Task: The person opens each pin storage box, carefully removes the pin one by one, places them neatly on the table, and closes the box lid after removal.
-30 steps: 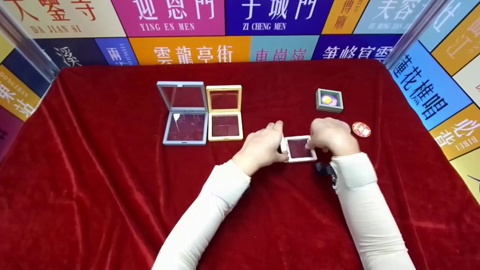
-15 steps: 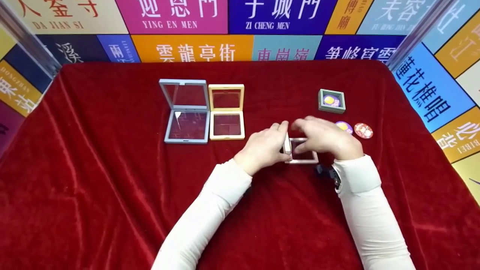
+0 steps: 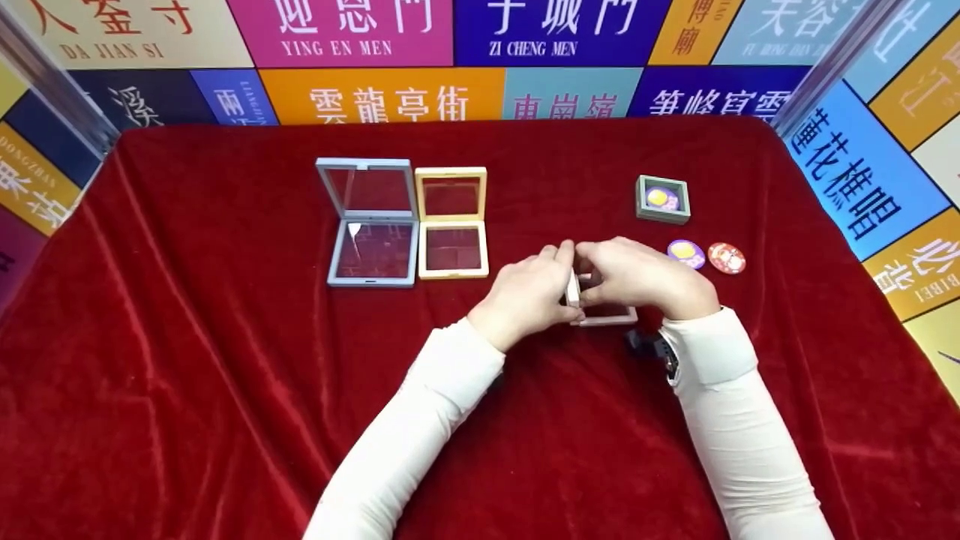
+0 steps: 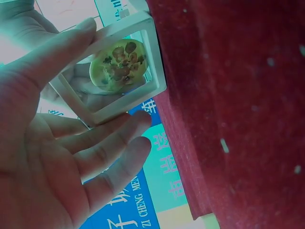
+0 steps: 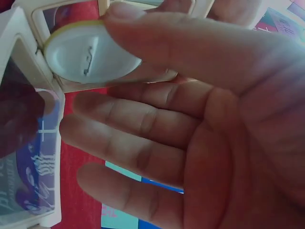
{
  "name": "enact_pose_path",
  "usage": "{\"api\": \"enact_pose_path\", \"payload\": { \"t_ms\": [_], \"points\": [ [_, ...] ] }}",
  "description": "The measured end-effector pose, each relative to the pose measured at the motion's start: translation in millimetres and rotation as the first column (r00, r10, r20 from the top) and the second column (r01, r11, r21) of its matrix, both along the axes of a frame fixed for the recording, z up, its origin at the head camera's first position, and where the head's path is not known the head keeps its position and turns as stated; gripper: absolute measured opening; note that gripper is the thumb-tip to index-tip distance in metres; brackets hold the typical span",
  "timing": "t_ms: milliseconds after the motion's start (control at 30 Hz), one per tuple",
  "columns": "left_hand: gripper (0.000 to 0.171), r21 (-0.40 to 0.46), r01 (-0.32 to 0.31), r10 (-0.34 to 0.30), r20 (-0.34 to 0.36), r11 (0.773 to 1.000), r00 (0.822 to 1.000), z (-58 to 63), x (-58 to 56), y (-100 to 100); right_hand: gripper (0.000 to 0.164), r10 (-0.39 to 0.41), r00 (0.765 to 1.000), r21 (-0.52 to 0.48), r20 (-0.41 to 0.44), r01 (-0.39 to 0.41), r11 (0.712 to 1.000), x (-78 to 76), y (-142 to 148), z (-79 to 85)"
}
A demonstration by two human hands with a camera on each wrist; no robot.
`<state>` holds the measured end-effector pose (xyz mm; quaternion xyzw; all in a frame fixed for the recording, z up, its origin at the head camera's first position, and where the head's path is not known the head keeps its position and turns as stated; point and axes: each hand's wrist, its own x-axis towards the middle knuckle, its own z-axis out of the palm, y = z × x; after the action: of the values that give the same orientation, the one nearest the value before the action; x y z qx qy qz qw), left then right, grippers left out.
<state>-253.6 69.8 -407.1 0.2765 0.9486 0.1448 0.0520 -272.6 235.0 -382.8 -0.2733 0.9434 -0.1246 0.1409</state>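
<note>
My left hand (image 3: 521, 294) holds a small white hinged display frame (image 3: 611, 320), thumb on one side and fingers on the other. One half of it stands upright against this hand, while the other half lies toward the right. My right hand (image 3: 641, 276) is over the frame and pinches a round pin badge (image 5: 93, 55) between thumb and fingers. In the right wrist view the badge's white back and metal pin face the camera. Through the clear film in the left wrist view, the badge's yellowish printed front (image 4: 118, 67) shows inside the frame's outline. The right hand covers the badge in the head view.
A blue frame (image 3: 373, 283) and a yellow frame (image 3: 453, 274) stand unfolded side by side at the left. Behind on the right is a green frame (image 3: 662, 217) with a badge inside. A purple badge (image 3: 685, 253) and a red badge (image 3: 727, 258) lie on the red cloth (image 3: 225, 375).
My right hand has moved left from the frame's lying half to its upright half, uncovering the purple badge. My left hand keeps its hold on the frame.
</note>
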Motion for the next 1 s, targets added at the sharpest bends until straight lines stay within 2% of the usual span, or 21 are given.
{"api": "enact_pose_path", "payload": {
  "t_ms": [133, 400, 700, 833, 1000],
  "points": [
    [0.093, 0.006, -0.007, 0.007, 0.000, 1.000, 1.000, -0.8, 0.1, -0.2, 0.032, -0.013, 1.000, -0.031, 0.022, 0.014, 0.999, 0.0, 0.1, -2.0],
    [0.092, 0.001, -0.013, 0.013, 0.007, 1.000, 1.000, 0.4, 0.4, 0.4, 0.030, 0.012, 0.999, -0.056, 0.033, -0.010, 0.998, -1.8, 3.2, -2.8],
    [0.094, -0.030, -0.009, 0.009, -0.011, 1.000, 1.000, 0.1, 1.0, 0.9, 0.028, 0.024, 0.999, 0.035, 0.041, -0.025, 0.999, -3.8, 9.7, -0.7],
    [0.093, -0.033, -0.013, 0.012, -0.013, 0.999, 1.000, 0.2, 1.2, 1.5, 0.029, -0.029, 0.998, 0.090, 0.054, 0.025, 0.996, -4.5, 9.2, -3.4],
    [0.093, -0.043, -0.007, 0.007, -0.015, 0.999, 1.000, 0.5, 1.4, 2.7, 0.033, -0.137, 0.991, 0.184, 0.015, 0.132, 0.974, -2.8, 7.6, -4.9]
  ]
}}
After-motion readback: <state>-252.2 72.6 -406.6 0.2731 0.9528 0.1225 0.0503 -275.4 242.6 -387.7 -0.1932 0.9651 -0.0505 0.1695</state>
